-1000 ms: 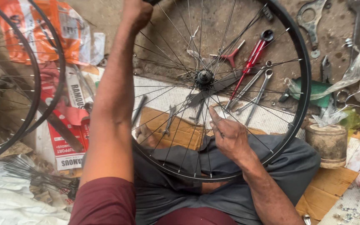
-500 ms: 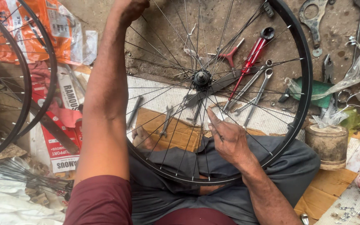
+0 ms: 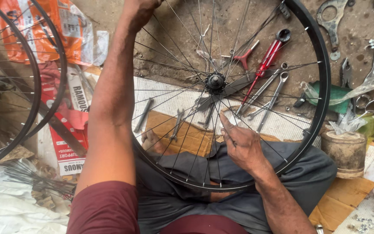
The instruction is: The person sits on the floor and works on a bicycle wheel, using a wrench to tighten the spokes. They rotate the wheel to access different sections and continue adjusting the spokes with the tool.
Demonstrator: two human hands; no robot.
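Observation:
A black bicycle wheel rim (image 3: 321, 104) with thin steel spokes and a central hub (image 3: 215, 80) stands upright over my lap. My left hand (image 3: 140, 9) grips the rim's top at the frame's upper edge, partly cut off. My right hand (image 3: 242, 145) sits among the lower spokes, fingers pinching one spoke (image 3: 230, 119) just below the hub. My crossed legs in grey trousers (image 3: 308, 173) lie under the wheel.
Spanners (image 3: 269, 95), a red-handled tool (image 3: 267, 58) and pliers (image 3: 346, 71) lie on the ground beyond the wheel. Two more rims (image 3: 35, 86) lean at left over orange bags. A bundle of loose spokes (image 3: 31, 180) lies lower left. A dirty tin (image 3: 347, 151) stands right.
The wheel has shifted a little to the right in view. My right hand's fingers have moved up slightly along the spokes toward the hub; my left hand keeps its hold.

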